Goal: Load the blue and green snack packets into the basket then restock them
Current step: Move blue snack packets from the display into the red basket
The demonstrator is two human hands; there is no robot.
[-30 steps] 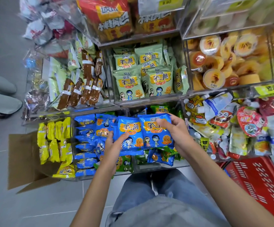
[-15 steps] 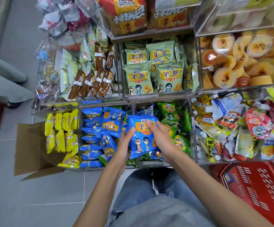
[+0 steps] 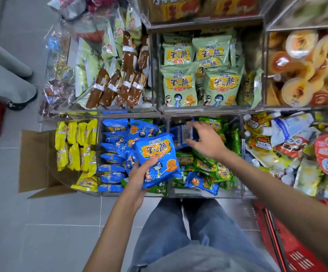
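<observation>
My left hand (image 3: 139,175) grips a stack of blue snack packets (image 3: 157,158) above the lower clear bin, thumb on the front of the top one. To its right, my right hand (image 3: 206,142) reaches into the neighbouring compartment, fingers curled round another blue packet (image 3: 182,134) that lies back side up. Bright green packets (image 3: 210,165) are heaped under and around that hand, with one more blue one (image 3: 202,182) at the front. More blue packets (image 3: 114,154) fill the compartment on the left. The red basket (image 3: 296,252) stands on the floor at the lower right.
Pale green packets (image 3: 180,85) fill the bin above. Yellow packets (image 3: 74,144) sit at the left, next to an open cardboard box (image 3: 35,163). Jelly cups (image 3: 300,61) and mixed pouches (image 3: 288,150) lie to the right. Another person's legs (image 3: 6,75) stand at the far left.
My right hand has let go of the blue stack and moved right and back onto another blue packet. My left hand now holds the stack alone, a little lower.
</observation>
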